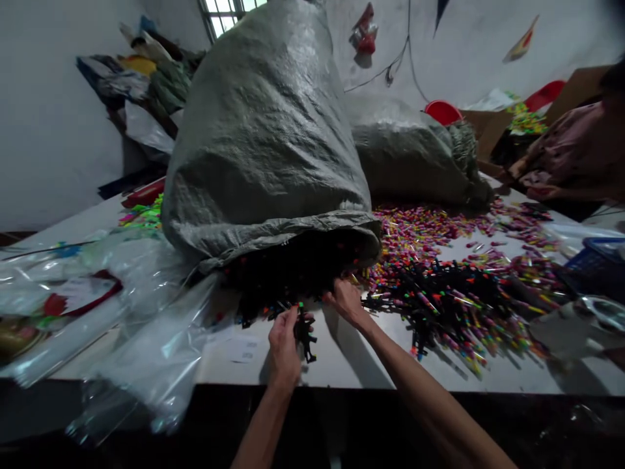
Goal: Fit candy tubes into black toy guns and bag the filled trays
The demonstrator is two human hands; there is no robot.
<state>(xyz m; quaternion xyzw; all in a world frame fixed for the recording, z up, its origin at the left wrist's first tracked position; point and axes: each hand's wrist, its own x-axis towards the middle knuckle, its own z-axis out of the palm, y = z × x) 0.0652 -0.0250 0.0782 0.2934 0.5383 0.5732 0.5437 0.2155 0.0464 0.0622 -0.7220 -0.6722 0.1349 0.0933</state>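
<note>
My left hand (284, 342) is closed around small black toy guns (306, 339) with coloured tips, just over the white table near its front edge. My right hand (347, 299) reaches to the mouth of a big grey-green woven sack (273, 143); its fingers are curled, and what they pinch is too small to make out. More dark pieces with orange and red specks spill from the shadowed opening of the sack. Right of my right hand lies a heap of black toy guns (444, 293), mixed with small multicoloured tubes (415, 234).
Clear plastic bags (161, 326) cover the table's left side. A second woven sack (415, 150) lies behind, with a red tub (443, 112) beyond it. A blue basket (598, 264) stands at right. Another person (576, 150) sits at the far right, hands over the table.
</note>
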